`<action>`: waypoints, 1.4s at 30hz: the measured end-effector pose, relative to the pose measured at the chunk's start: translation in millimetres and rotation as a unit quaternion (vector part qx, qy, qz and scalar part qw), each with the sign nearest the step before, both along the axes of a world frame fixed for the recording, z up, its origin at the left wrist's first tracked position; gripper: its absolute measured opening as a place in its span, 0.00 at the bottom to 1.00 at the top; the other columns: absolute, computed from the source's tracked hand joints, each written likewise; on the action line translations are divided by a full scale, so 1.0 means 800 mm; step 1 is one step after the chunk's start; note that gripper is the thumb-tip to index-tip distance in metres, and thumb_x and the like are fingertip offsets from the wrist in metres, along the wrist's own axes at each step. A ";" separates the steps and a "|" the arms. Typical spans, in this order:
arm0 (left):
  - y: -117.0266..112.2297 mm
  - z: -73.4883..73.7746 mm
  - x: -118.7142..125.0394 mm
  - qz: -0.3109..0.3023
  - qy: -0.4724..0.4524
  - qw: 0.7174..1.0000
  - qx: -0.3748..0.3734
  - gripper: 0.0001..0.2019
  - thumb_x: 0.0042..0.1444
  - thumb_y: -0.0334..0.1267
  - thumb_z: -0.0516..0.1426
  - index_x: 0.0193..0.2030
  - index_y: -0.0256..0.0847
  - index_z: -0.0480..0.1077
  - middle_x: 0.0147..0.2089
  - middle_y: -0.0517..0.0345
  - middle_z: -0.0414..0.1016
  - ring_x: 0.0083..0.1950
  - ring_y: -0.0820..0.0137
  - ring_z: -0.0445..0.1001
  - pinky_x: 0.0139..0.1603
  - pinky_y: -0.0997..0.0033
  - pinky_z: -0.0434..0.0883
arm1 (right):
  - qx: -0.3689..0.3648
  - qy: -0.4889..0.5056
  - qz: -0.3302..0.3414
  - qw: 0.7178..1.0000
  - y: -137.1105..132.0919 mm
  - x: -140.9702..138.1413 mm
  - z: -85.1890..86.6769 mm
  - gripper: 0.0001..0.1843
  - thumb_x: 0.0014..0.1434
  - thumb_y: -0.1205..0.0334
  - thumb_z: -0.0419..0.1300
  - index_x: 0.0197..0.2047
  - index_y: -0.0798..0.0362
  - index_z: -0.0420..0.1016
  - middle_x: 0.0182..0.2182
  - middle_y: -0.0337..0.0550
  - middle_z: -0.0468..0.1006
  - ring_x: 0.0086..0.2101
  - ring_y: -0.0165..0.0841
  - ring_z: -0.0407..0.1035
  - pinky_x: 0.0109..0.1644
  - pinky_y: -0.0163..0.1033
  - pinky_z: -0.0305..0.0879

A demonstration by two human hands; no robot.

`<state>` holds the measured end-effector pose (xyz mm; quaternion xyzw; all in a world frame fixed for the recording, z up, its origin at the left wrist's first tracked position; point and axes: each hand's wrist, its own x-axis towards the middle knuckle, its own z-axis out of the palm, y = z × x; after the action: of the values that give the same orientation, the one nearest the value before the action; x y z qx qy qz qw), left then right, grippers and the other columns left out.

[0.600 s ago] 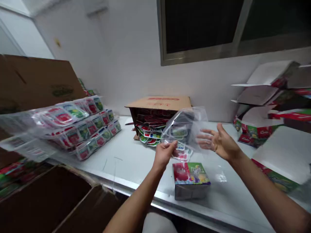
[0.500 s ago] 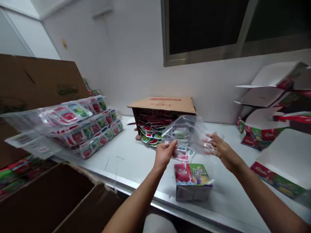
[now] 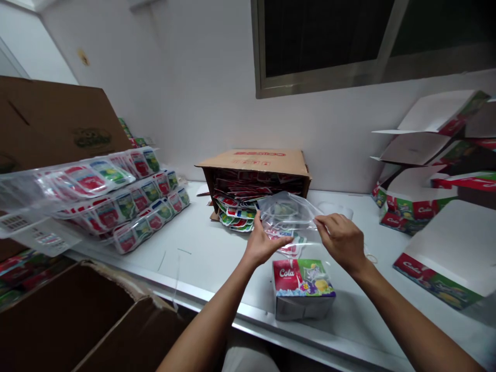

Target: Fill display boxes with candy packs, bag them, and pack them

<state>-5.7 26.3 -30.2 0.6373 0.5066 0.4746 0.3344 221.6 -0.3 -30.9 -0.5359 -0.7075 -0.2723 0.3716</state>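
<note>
A clear plastic bag (image 3: 289, 211) is stretched between my hands above the table. My right hand (image 3: 343, 240) pinches the bag's right edge between thumb and fingers. At its left side, my left hand (image 3: 265, 243) touches the plastic with thumb and fingers spread apart. Below the bag stands a closed red and green box (image 3: 304, 281) printed "Cola", near the table's front edge. Behind the bag, several flat printed sachets (image 3: 292, 248) lie on the table, partly seen through the plastic.
An open carton (image 3: 256, 157) packed with printed sachets stands against the wall. Bagged packs (image 3: 127, 206) are piled at the left by a large brown carton (image 3: 58, 119). Open-lidded printed boxes (image 3: 420, 209) are stacked at the right. Another open carton (image 3: 96, 310) sits at front left.
My right hand has gone from spread fingers beside the bag to pinching its edge. My left hand has opened from a pinch. The view has shifted slightly.
</note>
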 end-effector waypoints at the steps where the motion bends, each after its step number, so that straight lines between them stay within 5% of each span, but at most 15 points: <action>1: 0.001 -0.007 0.000 0.031 0.030 0.999 0.025 0.52 0.34 0.48 0.72 0.66 0.39 0.55 0.55 0.41 0.72 0.55 0.53 0.73 0.51 0.56 0.72 | 0.011 -0.015 -0.007 1.000 0.003 -0.001 0.002 0.08 0.65 0.62 0.56 0.39 0.53 0.75 0.30 0.44 0.77 0.33 0.36 0.69 0.38 0.40 0.59; 6: 0.017 -0.033 0.005 0.207 0.161 0.934 0.243 0.41 0.54 0.41 0.62 0.69 0.37 0.44 0.59 0.34 0.67 0.60 0.51 0.69 0.54 0.51 0.70 | 0.053 -0.062 -0.012 0.997 0.010 -0.012 0.006 0.08 0.65 0.63 0.57 0.37 0.54 0.75 0.28 0.43 0.75 0.31 0.35 0.67 0.37 0.39 0.57; 11: 0.035 -0.038 -0.004 0.218 0.239 0.865 0.383 0.16 0.63 0.34 0.52 0.58 0.37 0.65 0.49 0.43 0.76 0.49 0.60 0.77 0.47 0.65 0.73 | 0.068 -0.073 -0.006 0.995 0.009 -0.007 0.000 0.07 0.64 0.63 0.58 0.36 0.55 0.75 0.27 0.43 0.75 0.30 0.34 0.67 0.37 0.39 0.57; 14: 0.040 -0.038 -0.009 0.202 0.272 0.851 0.402 0.14 0.64 0.36 0.52 0.54 0.37 0.69 0.45 0.45 0.78 0.45 0.61 0.78 0.44 0.67 0.72 | 0.081 -0.079 -0.008 0.994 0.009 0.000 -0.001 0.06 0.63 0.63 0.58 0.36 0.55 0.74 0.27 0.42 0.75 0.30 0.34 0.67 0.36 0.39 0.57; 20: 0.066 -0.052 0.002 0.172 0.254 0.863 0.401 0.21 0.67 0.37 0.47 0.65 0.31 0.59 0.35 0.47 0.80 0.29 0.66 0.75 0.35 0.68 0.70 | 0.110 -0.063 0.009 0.992 0.041 0.016 -0.022 0.05 0.63 0.63 0.59 0.42 0.53 0.72 0.33 0.43 0.79 0.32 0.33 0.69 0.38 0.38 0.58; 25: 0.068 -0.090 0.006 0.070 0.244 0.895 0.368 0.22 0.69 0.39 0.43 0.66 0.35 0.58 0.40 0.47 0.81 0.38 0.67 0.78 0.42 0.69 0.74 | 0.058 -0.025 0.026 0.998 0.057 0.020 -0.070 0.06 0.66 0.63 0.55 0.37 0.54 0.72 0.32 0.45 0.79 0.32 0.34 0.70 0.38 0.38 0.59; 29: 0.030 -0.105 -0.009 0.029 0.224 0.912 0.343 0.22 0.68 0.40 0.46 0.67 0.40 0.56 0.52 0.45 0.78 0.46 0.67 0.79 0.46 0.69 0.75 | 0.036 -0.019 0.065 0.997 0.023 0.021 -0.097 0.04 0.64 0.64 0.57 0.39 0.53 0.72 0.32 0.44 0.79 0.34 0.34 0.72 0.40 0.39 0.63; 35: -0.035 -0.087 -0.032 -0.088 0.160 0.932 0.313 0.24 0.65 0.37 0.51 0.67 0.43 0.57 0.59 0.45 0.73 0.54 0.64 0.76 0.52 0.65 0.74 | -0.005 0.076 0.169 0.983 -0.037 0.034 -0.094 0.07 0.61 0.64 0.60 0.44 0.50 0.73 0.35 0.46 0.78 0.36 0.36 0.73 0.41 0.41 0.69; 38: -0.036 -0.071 -0.025 -0.072 0.188 0.911 0.359 0.23 0.64 0.34 0.51 0.66 0.43 0.60 0.52 0.47 0.78 0.48 0.64 0.76 0.48 0.64 0.72 | -0.083 0.170 0.108 0.976 -0.034 0.033 -0.077 0.06 0.60 0.59 0.61 0.40 0.50 0.76 0.33 0.44 0.78 0.33 0.34 0.72 0.37 0.39 0.67; 42: -0.003 -0.044 -0.002 0.021 0.294 0.884 0.364 0.20 0.64 0.37 0.51 0.63 0.43 0.65 0.43 0.51 0.81 0.37 0.64 0.72 0.43 0.63 0.67 | -0.278 0.377 0.059 0.881 0.002 0.032 -0.057 0.08 0.52 0.54 0.65 0.33 0.49 0.81 0.28 0.40 0.78 0.27 0.33 0.70 0.31 0.36 0.64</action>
<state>-7.3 24.2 -65.8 0.8139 0.3866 0.4232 -0.0951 247.2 0.9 -76.8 -0.6367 -0.5910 0.1809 0.4611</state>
